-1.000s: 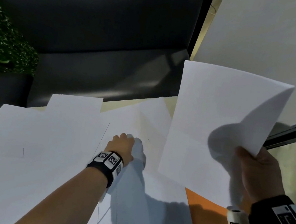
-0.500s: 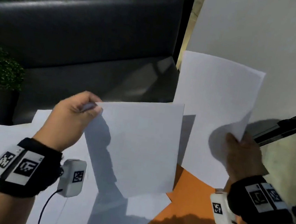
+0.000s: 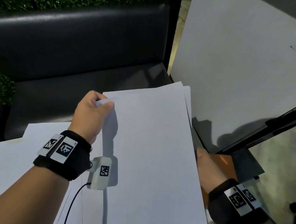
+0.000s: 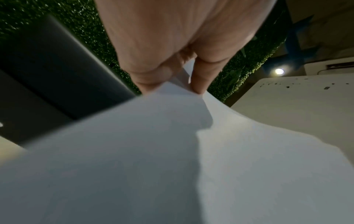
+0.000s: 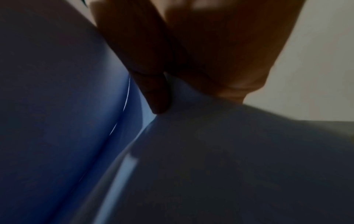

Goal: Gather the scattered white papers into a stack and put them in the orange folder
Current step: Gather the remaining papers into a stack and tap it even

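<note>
Here the left hand (image 3: pixel 90 116) pinches the far-left corner of the held white papers (image 3: pixel 149 157), raised above the bench (image 3: pixel 283 171). The right hand (image 3: pixel 209 167) grips their right edge, fingers underneath. The orange folder (image 3: pixel 229 164) peeks out beneath.

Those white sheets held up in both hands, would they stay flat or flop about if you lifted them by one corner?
Probably flop: in the left wrist view the held sheets already sag and curve away below the left hand, which pinches one corner. They look thin and light. The edges fan apart near the far corner, so sheets may slide unless the right hand steadies them.
</note>
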{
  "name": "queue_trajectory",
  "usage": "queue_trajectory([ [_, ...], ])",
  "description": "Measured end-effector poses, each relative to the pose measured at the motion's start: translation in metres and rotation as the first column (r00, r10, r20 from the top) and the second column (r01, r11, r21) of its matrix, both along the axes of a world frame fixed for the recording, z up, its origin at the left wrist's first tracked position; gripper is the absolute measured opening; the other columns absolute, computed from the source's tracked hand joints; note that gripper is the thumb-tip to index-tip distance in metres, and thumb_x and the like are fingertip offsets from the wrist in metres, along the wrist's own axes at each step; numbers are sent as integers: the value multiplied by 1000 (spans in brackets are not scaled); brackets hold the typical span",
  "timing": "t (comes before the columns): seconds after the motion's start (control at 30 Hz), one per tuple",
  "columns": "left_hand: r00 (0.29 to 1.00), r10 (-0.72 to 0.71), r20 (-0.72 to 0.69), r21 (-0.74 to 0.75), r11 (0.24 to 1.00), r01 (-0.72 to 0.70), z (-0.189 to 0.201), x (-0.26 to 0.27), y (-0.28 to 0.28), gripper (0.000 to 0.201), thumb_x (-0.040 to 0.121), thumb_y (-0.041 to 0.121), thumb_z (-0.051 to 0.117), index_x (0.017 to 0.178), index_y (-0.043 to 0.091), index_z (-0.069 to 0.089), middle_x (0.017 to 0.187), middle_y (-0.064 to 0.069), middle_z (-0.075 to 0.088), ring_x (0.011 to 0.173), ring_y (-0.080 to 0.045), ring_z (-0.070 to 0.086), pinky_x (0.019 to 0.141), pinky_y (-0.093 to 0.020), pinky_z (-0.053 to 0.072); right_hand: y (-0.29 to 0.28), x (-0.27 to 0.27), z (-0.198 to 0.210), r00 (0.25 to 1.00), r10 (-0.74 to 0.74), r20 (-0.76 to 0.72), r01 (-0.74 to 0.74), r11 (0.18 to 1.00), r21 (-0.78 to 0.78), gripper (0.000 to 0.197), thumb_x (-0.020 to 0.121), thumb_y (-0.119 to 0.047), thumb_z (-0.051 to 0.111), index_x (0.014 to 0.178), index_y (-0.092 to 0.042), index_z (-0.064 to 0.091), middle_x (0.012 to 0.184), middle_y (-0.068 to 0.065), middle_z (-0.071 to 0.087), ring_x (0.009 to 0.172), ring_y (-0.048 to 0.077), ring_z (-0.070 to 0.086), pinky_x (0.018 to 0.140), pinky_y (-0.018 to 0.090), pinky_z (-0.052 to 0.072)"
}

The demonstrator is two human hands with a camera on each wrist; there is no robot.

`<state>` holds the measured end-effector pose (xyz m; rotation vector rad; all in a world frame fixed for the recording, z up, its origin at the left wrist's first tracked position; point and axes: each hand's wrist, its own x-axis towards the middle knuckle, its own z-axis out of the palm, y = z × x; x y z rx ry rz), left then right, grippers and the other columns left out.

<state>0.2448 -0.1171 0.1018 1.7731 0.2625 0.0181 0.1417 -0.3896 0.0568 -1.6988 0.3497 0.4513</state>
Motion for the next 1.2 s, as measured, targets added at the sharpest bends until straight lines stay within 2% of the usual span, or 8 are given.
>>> queue_trajectory([
  [0.07, 999, 40, 21, 5, 999, -40, -1, 0, -5, 7, 94, 10, 61, 90, 12, 56, 85, -6, 54, 77, -20, 49, 68, -35, 41, -4, -1, -3, 999, -32, -42, 35, 996, 78, 27, 102, -11, 49, 93, -23, 71, 75, -7, 77, 67, 5, 72, 58, 18, 53],
  [0.2, 996, 85, 33, 38, 996, -86, -4, 2, -13, 8, 90, 13, 60, 86, 16, 54, 81, -6, 53, 72, -20, 48, 64, -36, 41, 0, -3, -7, 983, -142, -117, 174, 926, 336, 48, 90, -68, 47, 116, -35, 70, 127, 0, 69, 110, 14, 67, 99, 41, 47],
  [0.4, 993, 111, 25, 50, 992, -113, -4, 3, -22, 6, 89, 15, 60, 87, 15, 54, 81, -4, 52, 70, -18, 46, 62, -34, 41, 14, -3, -13, 996, 72, -44, -60, 974, 218, 26, 94, -14, 63, 118, -24, 64, 114, 9, 72, 86, 27, 68, 76, 47, 52],
  [0.53, 995, 85, 46, 12, 996, -85, 2, 0, -24, 8, 90, 12, 60, 87, 14, 53, 81, -7, 52, 69, -18, 46, 61, -34, 40, 30, -2, -22, 992, 111, -55, -99, 979, 180, 34, 94, -15, 63, 125, -29, 62, 118, -8, 72, 105, 10, 68, 83, 28, 52],
  [0.77, 952, -97, 291, 59, 995, 84, 46, -16, -31, 19, 91, 10, 65, 81, 20, 52, 81, -5, 56, 72, -18, 50, 63, -35, 45, 31, 7, -32, 976, -142, -166, 203, 870, 449, 54, 73, -23, 80, 124, -11, 66, 122, 9, 71, 114, 26, 67, 107, 49, 43],
  [0.93, 903, -97, 419, -8, 994, 111, 58, -7, -24, 26, 92, 7, 63, 103, 27, 51, 100, -20, 60, 87, -33, 61, 78, -43, 54, 25, 17, -24, 968, -251, -28, 252, 960, 121, 42, 68, -36, 84, 103, -19, 69, 104, 4, 76, 102, 23, 70, 103, 47, 47],
  [1.07, 981, 1, 193, 8, 1000, -2, 13, -3, 8, 32, 94, 16, 66, 120, 24, 50, 115, -1, 62, 95, -1, 63, 87, -26, 52, 8, 17, -13, 875, -449, 181, 464, 885, -49, 11, 87, -12, 72, 80, -8, 66, 59, -2, 67, 70, 2, 57, 73, 6, 44],
  [1.2, 938, -79, -338, 510, 822, 253, -73, -32, 52, 21, 93, 27, 68, 104, 16, 54, 108, -3, 63, 99, -23, 62, 82, -29, 40, -16, 12, -11, 807, -545, 227, 571, 818, -69, 18, 75, -30, 79, 84, -14, 77, 83, 6, 77, 73, 4, 68, 71, 17, 52],
])
